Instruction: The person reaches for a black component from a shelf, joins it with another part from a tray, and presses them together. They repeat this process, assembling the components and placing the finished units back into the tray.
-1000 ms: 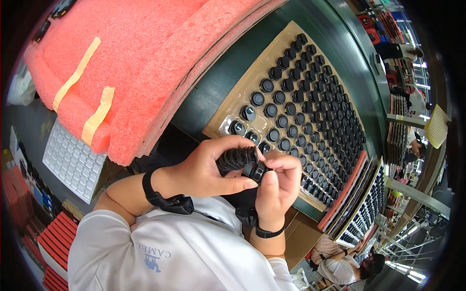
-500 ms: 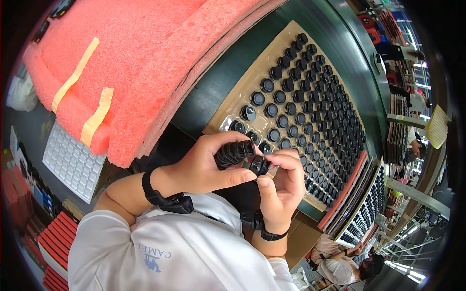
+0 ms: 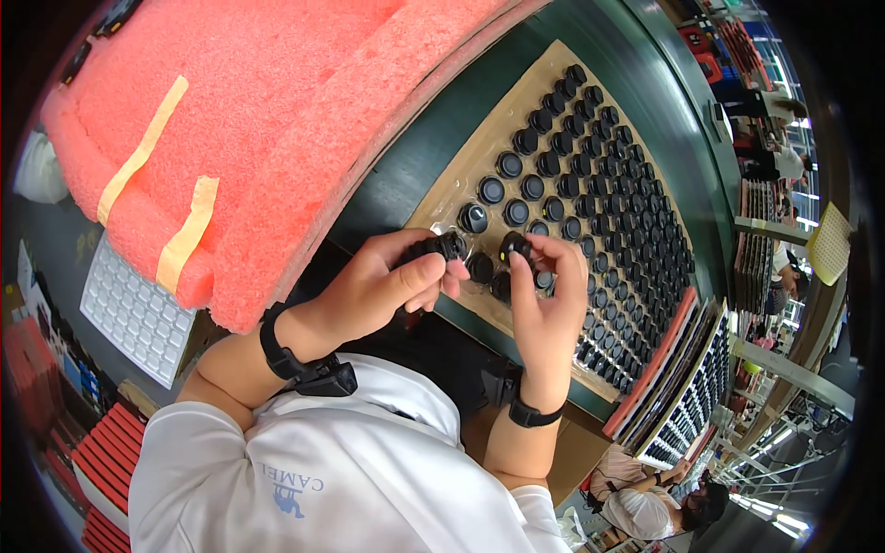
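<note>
My left hand [image 3: 383, 276] is curled around a short stack of ridged black round parts [image 3: 441, 247], with the thumb along its near side. Between thumb and fingers, my right hand [image 3: 551, 300] holds a single black round part [image 3: 513, 246], above the near left corner of a brown tray [image 3: 475, 160]. Rows of black round lens-like parts [image 3: 550, 163] stand in the tray under a clear plastic sheen. Below the right fingers, several tray parts are partly hidden. The two hands are apart.
Pink foam [image 3: 267, 120] with tape strips bulks up at the left. The tray lies on a dark green tabletop [image 3: 631, 55]. Stacked trays [image 3: 678, 405] stand at right, and a white pocketed tray [image 3: 138, 304] at left. Another person [image 3: 641, 507] works at lower right.
My hands have drawn apart. The right has moved up over the tray with one black part, while the left has tilted its stack and shifted slightly left and up.
</note>
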`<state>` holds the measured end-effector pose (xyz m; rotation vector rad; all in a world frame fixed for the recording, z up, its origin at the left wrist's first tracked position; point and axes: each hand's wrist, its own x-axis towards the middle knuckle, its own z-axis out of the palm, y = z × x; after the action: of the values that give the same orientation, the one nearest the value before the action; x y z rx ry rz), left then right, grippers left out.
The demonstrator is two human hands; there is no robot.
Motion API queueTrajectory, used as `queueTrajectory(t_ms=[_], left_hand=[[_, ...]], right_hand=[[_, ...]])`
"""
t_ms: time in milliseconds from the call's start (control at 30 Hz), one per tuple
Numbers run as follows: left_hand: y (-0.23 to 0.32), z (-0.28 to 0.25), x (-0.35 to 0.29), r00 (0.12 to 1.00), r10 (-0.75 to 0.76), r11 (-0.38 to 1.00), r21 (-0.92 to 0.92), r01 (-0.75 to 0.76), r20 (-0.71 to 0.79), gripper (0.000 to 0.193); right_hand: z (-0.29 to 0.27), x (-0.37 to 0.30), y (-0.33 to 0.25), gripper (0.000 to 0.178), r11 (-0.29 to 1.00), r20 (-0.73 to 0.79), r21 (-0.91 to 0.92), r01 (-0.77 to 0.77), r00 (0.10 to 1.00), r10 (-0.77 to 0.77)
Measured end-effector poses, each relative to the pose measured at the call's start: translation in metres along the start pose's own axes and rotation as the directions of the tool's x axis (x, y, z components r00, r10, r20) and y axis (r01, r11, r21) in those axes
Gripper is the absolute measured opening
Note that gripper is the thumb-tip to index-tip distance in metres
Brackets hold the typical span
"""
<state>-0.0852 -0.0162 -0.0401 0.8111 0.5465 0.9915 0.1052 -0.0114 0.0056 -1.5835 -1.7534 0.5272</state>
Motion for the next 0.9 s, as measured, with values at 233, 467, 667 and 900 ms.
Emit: queueTrajectory(t_ms=[233,467,667,900], left_hand=[[-0.001,-0.006,0.001,0.994,-0.047,0.996,-0.069,0.053,0.094,0.057],[-0.002,-0.002,0.004,0.991,-0.072,0.995,-0.065,0.08,0.115,0.053],[-0.004,0.007,0.009,0.985,-0.093,0.994,-0.037,0.099,0.147,0.05],[-0.01,0.016,0.01,0.959,-0.158,0.985,-0.029,0.17,0.234,0.043]], right_hand=[[0.01,0.011,0.011,0.018,0.939,0.033,-0.338,0.068,0.998,-0.06],[0.011,0.013,0.006,0.021,0.871,0.027,-0.465,0.159,0.986,-0.166],[-0.004,-0.001,-0.015,0.021,0.967,0.207,0.254,-0.002,0.977,-0.052],[-0.015,-0.009,-0.015,0.017,0.567,0.407,0.718,-0.403,0.905,0.127]])
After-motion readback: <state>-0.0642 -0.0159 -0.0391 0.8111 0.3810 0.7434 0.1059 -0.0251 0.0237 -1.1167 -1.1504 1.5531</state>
